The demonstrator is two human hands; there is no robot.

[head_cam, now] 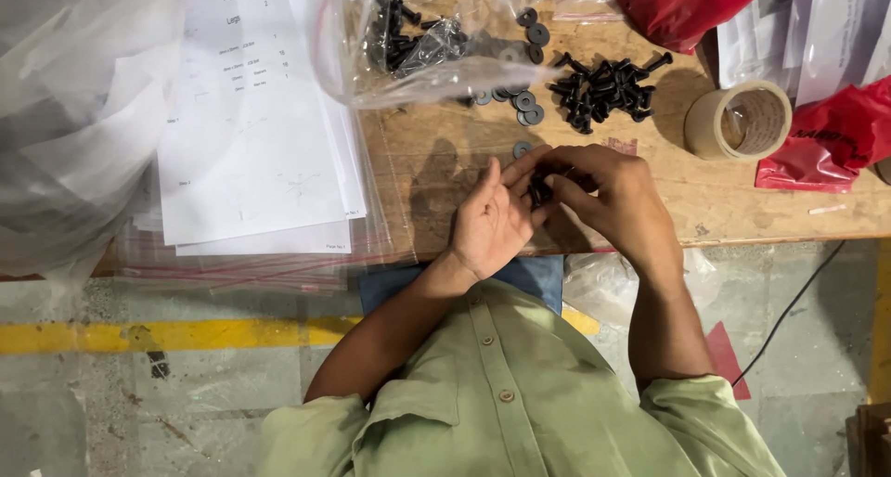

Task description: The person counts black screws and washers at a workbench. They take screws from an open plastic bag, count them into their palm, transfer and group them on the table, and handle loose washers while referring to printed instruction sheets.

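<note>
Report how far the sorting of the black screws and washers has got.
Done: a clear plastic bag already holds some black screws. In hand: the left hand cups a few dark pieces while the right hand picks at them. Left: a loose pile of black screws and scattered washers lie on the wooden table.

left hand (pixel 490 225) held palm-up at plywood bench (pixel 436 161) edge | right hand (pixel 608 194) curled over it, small black screws (pixel 538 191) pinched between both | loose screw pile (pixel 603 89) and black washers (pixel 524 101) seen beyond | clear bag (pixel 418 45) with screws behind | tape roll (pixel 738 120) at right | paper sheets (pixel 251 115) at left
</note>
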